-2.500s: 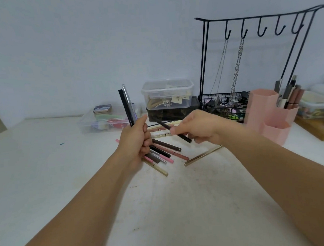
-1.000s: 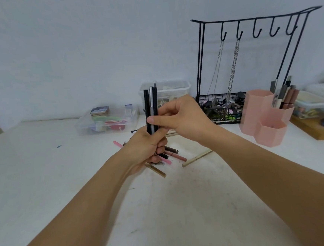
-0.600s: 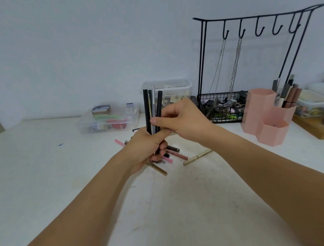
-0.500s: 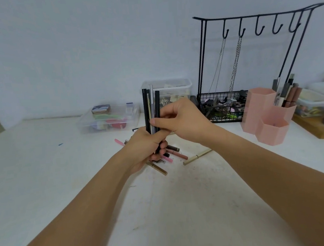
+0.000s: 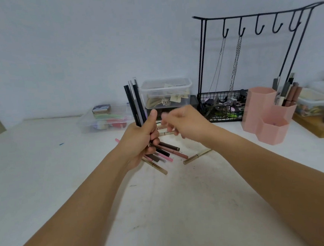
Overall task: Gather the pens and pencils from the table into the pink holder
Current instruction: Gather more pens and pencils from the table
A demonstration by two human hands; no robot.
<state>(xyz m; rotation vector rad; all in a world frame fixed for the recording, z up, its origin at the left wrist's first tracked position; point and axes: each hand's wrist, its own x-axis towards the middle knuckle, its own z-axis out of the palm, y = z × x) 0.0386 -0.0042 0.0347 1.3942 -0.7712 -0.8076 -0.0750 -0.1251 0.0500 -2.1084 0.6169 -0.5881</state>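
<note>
My left hand (image 5: pixel 139 142) grips a bundle of three dark pens (image 5: pixel 135 103) that stands upright above the table, thumb pressed along them. My right hand (image 5: pixel 184 123) hovers just right of the bundle, blurred, fingers loosely curled with nothing in them. Under both hands several pens and pencils (image 5: pixel 167 151) lie scattered on the white table (image 5: pixel 164 210); one gold pencil (image 5: pixel 197 156) lies apart to the right. The pink holder (image 5: pixel 263 115) stands at the right with several pens in its rear compartment.
A black wire rack (image 5: pixel 222 106) with hooks and hanging chains stands behind my right hand. A clear lidded box (image 5: pixel 167 91) sits on a dark box at the back. A flat clear tray (image 5: pixel 106 119) lies left of it, a wooden tray (image 5: pixel 316 124) far right.
My right hand has let go of the black pen it pushed into the bundle and has drawn back to the right. My left hand now holds three pens, tilted slightly left.
</note>
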